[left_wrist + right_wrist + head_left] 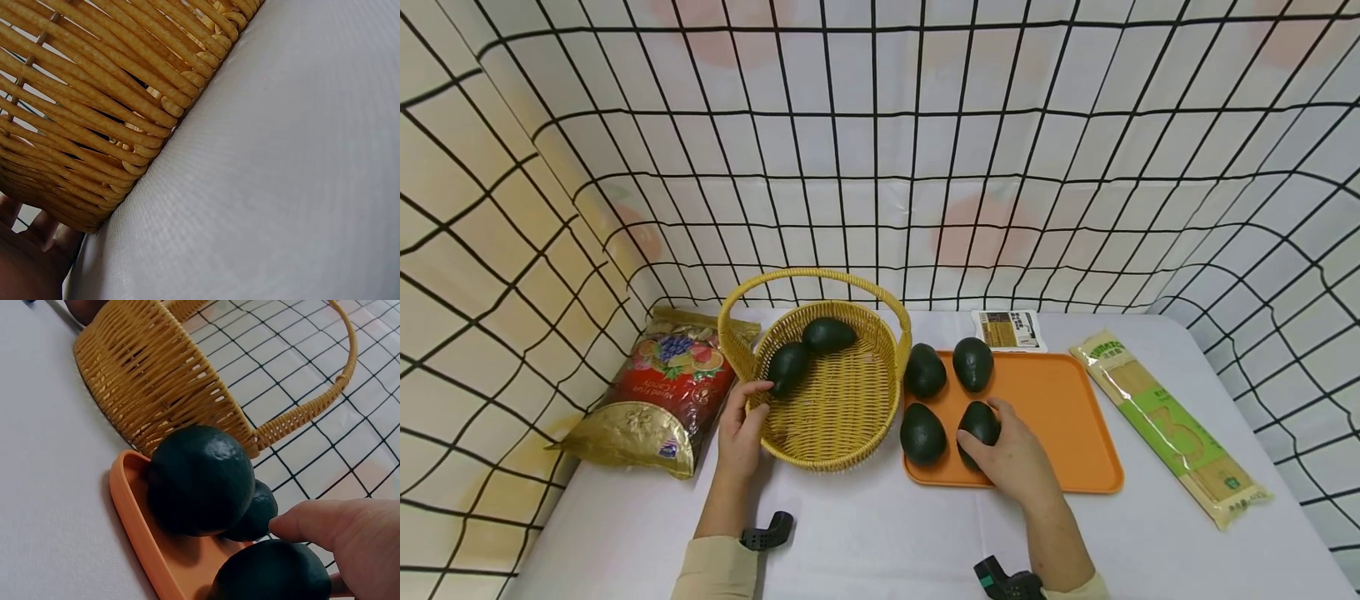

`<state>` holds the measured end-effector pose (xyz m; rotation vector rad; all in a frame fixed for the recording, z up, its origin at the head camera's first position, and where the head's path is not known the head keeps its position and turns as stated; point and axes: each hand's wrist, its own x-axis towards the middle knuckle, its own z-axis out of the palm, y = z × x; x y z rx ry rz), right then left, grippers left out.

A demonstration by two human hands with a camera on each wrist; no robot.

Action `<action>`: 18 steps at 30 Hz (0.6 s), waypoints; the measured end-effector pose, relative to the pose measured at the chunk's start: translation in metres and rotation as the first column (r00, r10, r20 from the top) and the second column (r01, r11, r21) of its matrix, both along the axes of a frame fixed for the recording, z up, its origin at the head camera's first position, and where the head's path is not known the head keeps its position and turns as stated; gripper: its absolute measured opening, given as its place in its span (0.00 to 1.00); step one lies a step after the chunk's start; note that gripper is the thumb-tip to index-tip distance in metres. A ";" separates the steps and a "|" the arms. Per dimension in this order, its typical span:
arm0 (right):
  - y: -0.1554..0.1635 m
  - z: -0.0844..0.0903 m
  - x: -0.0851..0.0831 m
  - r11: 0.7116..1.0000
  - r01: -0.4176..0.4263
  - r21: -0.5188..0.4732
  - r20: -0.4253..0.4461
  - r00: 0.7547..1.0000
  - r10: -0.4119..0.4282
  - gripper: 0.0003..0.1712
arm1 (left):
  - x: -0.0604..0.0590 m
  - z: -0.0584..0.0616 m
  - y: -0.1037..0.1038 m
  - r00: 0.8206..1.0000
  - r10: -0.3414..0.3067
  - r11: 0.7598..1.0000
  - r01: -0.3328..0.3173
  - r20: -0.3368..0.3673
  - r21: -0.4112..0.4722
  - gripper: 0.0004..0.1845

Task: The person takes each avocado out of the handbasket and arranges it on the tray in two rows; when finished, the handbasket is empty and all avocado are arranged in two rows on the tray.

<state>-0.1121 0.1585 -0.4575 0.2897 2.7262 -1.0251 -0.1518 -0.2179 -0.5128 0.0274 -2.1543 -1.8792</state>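
A red and gold snack bag [662, 392] at the left of the frame reads "Mixed Fruit Candy". Print on the other packages is too small to read.

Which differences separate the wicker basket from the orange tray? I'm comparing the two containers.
The wicker basket is woven, deep and has a hoop handle; the orange tray is smooth, shallow and has none. The basket holds two avocados, the tray four. The left hand grips the basket's rim; the right hand holds an avocado on the tray. Both rest on the white table.
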 end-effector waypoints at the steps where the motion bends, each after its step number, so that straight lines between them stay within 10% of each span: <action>1: 0.000 0.000 0.000 1.000 0.001 0.005 0.004 1.000 -0.001 0.50 | 0.000 0.000 0.000 1.000 0.000 1.000 0.000 -0.001 0.000 0.18; 18: 0.005 0.002 0.000 1.000 0.015 0.025 0.018 1.000 -0.016 0.52 | 0.000 0.000 0.000 1.000 0.010 1.000 -0.010 0.004 -0.010 0.18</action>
